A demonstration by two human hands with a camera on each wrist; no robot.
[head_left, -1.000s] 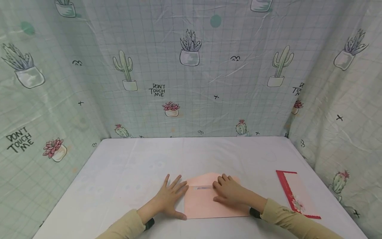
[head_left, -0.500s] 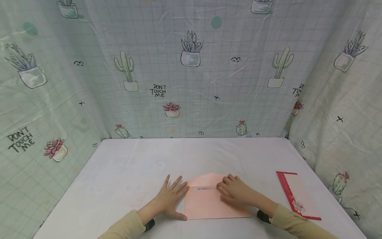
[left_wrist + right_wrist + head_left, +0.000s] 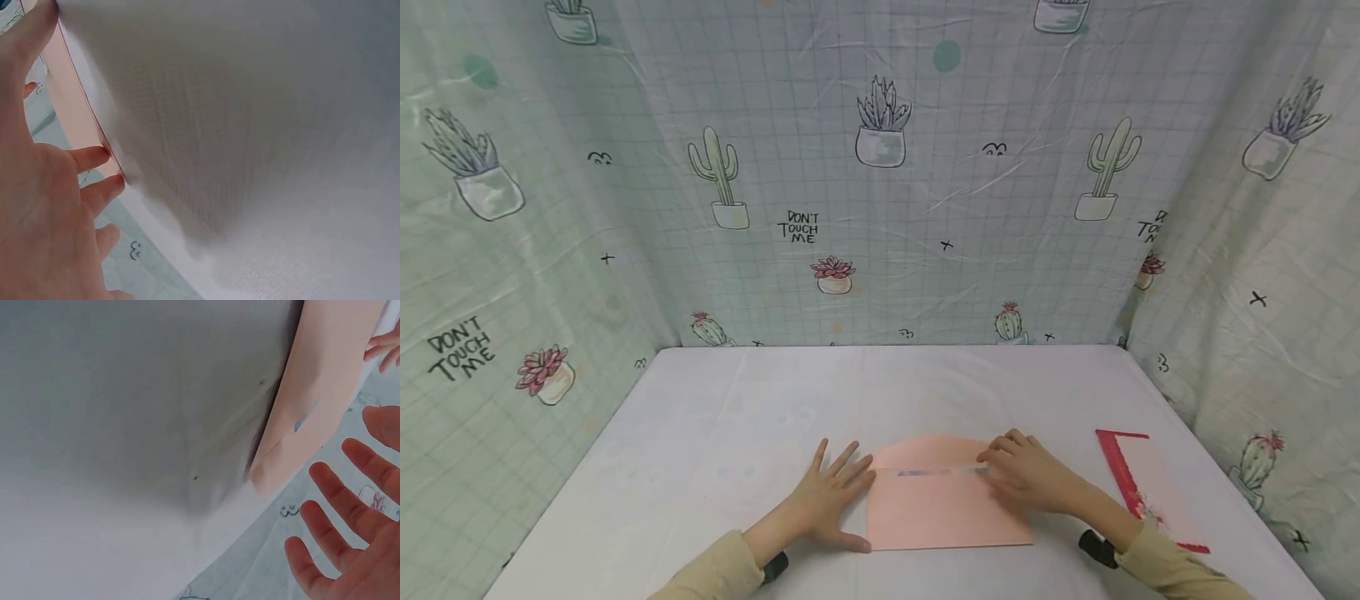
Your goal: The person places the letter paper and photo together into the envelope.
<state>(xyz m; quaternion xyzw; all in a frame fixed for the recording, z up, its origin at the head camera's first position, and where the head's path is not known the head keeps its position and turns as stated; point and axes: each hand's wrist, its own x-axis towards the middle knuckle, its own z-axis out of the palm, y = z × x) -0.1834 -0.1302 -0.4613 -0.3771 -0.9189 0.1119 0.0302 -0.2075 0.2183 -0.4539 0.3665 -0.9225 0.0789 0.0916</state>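
A pink envelope lies on the table with its flap unfolded toward the back. Along the opening shows a narrow silvery-blue strip; whether it is tape or contents I cannot tell. My left hand rests with spread fingers at the envelope's left edge, and in the left wrist view its fingertips touch that edge. My right hand is over the right end of the flap's fold. In the right wrist view its fingers are loosely bent, with nothing held between them.
A red-and-pink card with a flower decoration lies at the right, partly behind my right forearm. The white table ends at a cactus-patterned curtain at the back and sides.
My right hand has slid to the right along the fold, uncovering more of the flap and the silvery-blue strip. The left hand has stayed at the envelope's left edge.
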